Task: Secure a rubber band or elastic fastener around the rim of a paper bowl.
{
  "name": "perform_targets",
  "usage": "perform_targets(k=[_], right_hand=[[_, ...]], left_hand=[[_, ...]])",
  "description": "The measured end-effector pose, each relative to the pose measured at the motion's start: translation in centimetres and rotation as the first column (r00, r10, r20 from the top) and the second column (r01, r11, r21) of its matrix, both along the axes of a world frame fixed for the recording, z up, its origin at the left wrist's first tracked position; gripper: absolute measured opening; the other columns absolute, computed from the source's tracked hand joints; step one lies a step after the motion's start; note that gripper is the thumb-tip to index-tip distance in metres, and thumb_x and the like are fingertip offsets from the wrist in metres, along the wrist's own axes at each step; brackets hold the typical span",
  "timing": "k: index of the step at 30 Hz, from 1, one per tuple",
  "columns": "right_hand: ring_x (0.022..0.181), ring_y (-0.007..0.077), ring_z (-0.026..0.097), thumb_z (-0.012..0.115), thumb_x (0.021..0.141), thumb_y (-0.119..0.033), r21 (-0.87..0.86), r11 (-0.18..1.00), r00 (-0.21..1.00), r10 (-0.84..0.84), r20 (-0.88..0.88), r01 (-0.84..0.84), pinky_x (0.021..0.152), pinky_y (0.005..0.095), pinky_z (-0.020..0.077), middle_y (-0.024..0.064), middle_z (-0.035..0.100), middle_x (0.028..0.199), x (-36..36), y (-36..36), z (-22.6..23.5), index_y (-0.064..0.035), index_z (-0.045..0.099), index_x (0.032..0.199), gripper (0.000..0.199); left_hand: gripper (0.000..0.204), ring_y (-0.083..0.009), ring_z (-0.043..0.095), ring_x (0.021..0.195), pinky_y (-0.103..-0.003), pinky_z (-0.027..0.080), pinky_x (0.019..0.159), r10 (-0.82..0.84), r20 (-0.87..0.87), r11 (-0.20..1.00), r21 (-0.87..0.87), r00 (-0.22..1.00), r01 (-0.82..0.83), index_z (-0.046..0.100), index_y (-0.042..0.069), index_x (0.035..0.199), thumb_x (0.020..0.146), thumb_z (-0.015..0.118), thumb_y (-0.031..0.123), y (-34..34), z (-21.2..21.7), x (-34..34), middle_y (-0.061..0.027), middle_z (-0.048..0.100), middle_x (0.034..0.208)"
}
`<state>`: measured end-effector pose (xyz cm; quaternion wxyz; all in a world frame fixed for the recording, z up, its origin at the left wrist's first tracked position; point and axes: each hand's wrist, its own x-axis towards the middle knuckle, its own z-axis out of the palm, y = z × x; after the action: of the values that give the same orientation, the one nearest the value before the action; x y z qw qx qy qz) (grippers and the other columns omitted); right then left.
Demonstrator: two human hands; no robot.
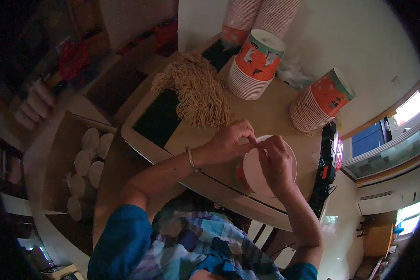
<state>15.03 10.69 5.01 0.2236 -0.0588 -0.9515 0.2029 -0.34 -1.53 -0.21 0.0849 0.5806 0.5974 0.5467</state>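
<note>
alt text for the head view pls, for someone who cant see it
Both hands, left hand and right hand, pinch at the rim of an upturned paper cup on a tan table. Behind lie a tan fringe bundle and stacked patterned cups.

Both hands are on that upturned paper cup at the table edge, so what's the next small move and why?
Probably pull the pinch taut across the cup. Both the left hand and right hand meet at its far rim, fingers pinched together there; what they pinch is too small to tell. The tan string bundle lies just beyond.

Both hands together, left hand [228,140] and right hand [276,161], fingertips pinched.
</note>
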Motion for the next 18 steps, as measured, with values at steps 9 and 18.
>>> perform_targets(k=[9,18], right_hand=[[0.081,0.0323,0.063,0.063,0.082,-0.006,0.086,0.996,1.000,0.003,-0.019,-0.001,0.061,0.0433,0.0536,0.0104,0.054,0.100,-0.3,-0.5,-0.1,-0.0080,0.060,0.097,0.015],[0.071,0.0224,0.062,0.064,0.079,-0.001,-0.294,0.954,0.994,-0.087,-0.062,0.065,0.059,0.0318,0.0520,0.0091,0.057,0.086,-0.6,-0.3,0.3,-0.0030,0.060,0.083,0.007]], left_hand=[[0.013,-0.0219,0.059,0.096,-0.032,0.047,0.084,0.023,0.009,1.000,-0.006,1.000,-0.022,0.063,0.003,0.091,0.085,0.068,0.014,0.5,-0.6,0.3,-0.0075,0.056,0.097],[0.015,-0.0269,0.053,0.096,-0.038,0.041,0.088,0.070,-0.016,0.997,0.012,0.997,-0.070,0.064,0.005,0.090,0.083,0.067,0.018,0.4,0.0,1.5,-0.0094,0.054,0.094]])
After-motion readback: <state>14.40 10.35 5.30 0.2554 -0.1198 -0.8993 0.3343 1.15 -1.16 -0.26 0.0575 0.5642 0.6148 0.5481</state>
